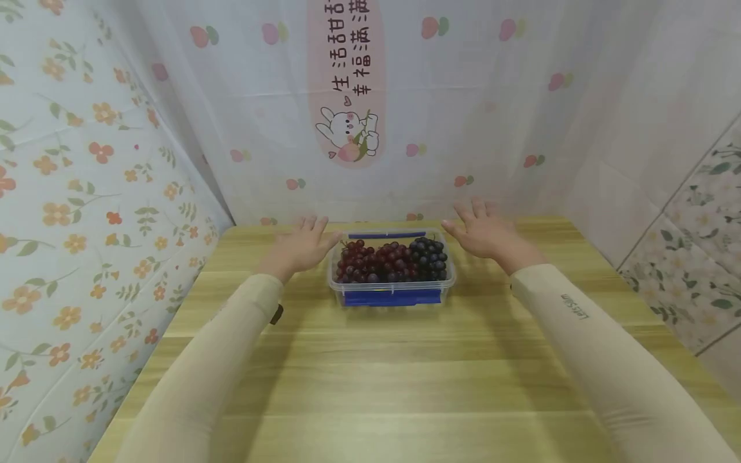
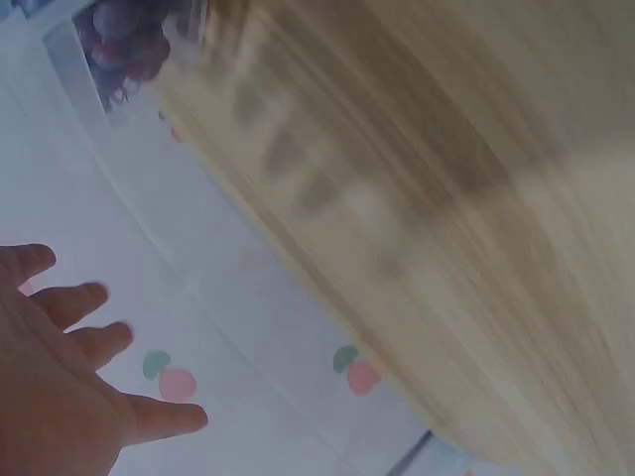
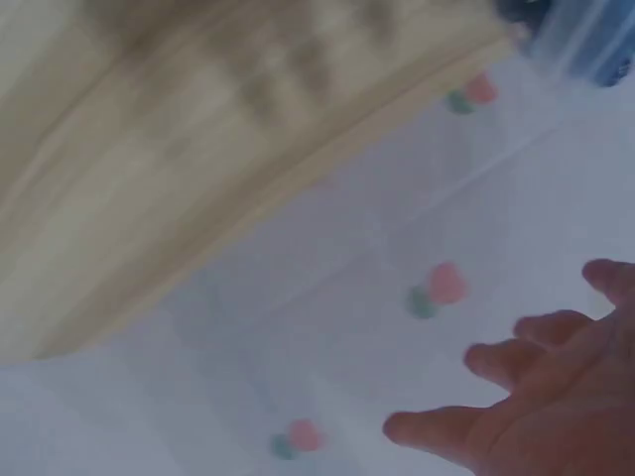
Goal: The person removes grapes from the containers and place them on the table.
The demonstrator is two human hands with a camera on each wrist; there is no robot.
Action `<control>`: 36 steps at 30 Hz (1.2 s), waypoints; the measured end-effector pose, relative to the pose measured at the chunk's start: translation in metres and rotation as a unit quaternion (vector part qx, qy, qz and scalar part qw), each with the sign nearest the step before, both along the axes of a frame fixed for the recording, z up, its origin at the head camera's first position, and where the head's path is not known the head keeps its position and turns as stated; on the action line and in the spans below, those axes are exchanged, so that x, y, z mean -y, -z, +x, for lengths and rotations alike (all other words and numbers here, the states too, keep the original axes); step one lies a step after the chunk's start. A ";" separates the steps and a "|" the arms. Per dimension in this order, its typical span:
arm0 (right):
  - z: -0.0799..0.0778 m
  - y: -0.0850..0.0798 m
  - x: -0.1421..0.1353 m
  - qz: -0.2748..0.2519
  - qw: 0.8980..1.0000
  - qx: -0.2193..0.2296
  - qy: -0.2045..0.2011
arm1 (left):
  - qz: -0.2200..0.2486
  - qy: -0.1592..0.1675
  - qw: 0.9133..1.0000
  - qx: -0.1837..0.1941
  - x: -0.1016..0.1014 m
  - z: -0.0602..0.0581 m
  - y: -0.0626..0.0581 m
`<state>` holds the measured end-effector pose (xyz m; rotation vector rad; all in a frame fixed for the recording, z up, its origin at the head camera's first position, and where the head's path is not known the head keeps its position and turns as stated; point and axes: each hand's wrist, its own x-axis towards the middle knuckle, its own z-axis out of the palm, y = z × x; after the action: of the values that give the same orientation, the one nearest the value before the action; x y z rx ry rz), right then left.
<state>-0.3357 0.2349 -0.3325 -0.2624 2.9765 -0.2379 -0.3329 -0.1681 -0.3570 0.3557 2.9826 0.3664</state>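
Note:
A clear plastic container (image 1: 392, 287) with blue side clips stands on the wooden table, full of grapes (image 1: 393, 260), reddish on the left and near black on the right. My left hand (image 1: 302, 245) hovers beside its left end, fingers spread and holding nothing. Off the right end is my right hand (image 1: 485, 233), also spread, with nothing in it; its fingers are blurred. The left wrist view shows the left hand (image 2: 60, 367) apart from the container corner. In the right wrist view the right hand (image 3: 556, 387) is likewise apart from the container.
The wooden table (image 1: 382, 386) stretches toward me in front of the container. A white curtain (image 1: 486, 116) with fruit prints hangs behind its far edge. Floral cloth (image 1: 87, 257) hangs along the left, and another patterned sheet (image 1: 695, 257) lines the right.

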 end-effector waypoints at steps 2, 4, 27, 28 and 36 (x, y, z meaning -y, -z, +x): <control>0.001 -0.004 0.013 0.011 1.000 0.003 -0.019 | -0.001 0.008 1.000 0.006 -0.004 0.002 0.003; 0.002 -0.007 0.028 0.021 0.999 0.005 -0.040 | -0.004 0.016 1.000 0.009 -0.008 0.003 0.009; 0.028 0.008 0.148 0.070 0.982 0.035 -0.170 | 0.144 0.032 0.988 0.057 -0.025 0.024 0.042; 0.028 0.010 0.148 0.063 0.982 0.039 -0.173 | 0.149 0.036 0.986 0.061 -0.024 0.026 0.043; 0.023 0.012 0.149 0.064 0.980 0.040 -0.185 | 0.174 0.050 0.980 0.085 -0.023 0.026 0.042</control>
<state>-0.3125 0.0856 -0.3446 -0.7584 2.7793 -0.0115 -0.3065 -0.1456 -0.3989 0.4769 2.7152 0.8628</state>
